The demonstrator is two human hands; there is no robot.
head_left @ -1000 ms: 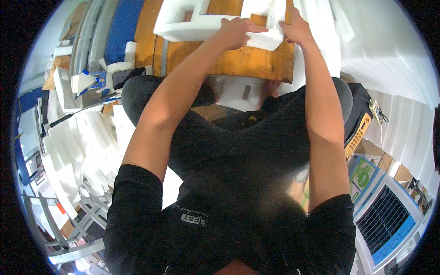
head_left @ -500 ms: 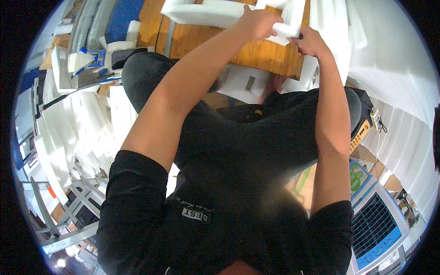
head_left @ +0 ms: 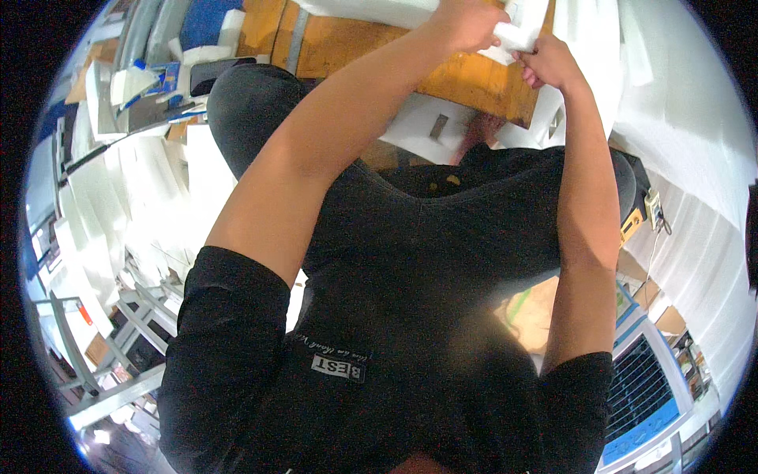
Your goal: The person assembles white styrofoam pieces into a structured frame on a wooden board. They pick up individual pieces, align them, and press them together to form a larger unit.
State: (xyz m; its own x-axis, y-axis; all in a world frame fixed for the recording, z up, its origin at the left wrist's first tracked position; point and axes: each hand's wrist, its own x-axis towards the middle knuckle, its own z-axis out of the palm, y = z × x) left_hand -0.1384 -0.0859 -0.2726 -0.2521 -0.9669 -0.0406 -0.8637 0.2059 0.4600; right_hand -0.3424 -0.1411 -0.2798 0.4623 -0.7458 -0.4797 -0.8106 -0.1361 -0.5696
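Note:
I sit with both arms stretched out over a wooden table (head_left: 371,43) at the top of the view. My left hand (head_left: 466,24) and my right hand (head_left: 549,59) both grip a small white foam piece (head_left: 513,35) between them, held just above the table's near edge. A long white foam block (head_left: 371,9) lies on the table to the left of my left hand. My knees in dark trousers fill the middle of the view.
Stacks of white foam sheets (head_left: 95,197) stand at my left, and more white foam (head_left: 687,103) at my right. A foam slab with a slot (head_left: 426,126) lies under the table by my foot. A metal rack (head_left: 95,371) sits lower left, a blue-edged crate (head_left: 655,395) lower right.
My head has tipped down, so the table and hands slid toward the top. Both hands came closer together on the small foam piece and pulled it toward the table's near edge.

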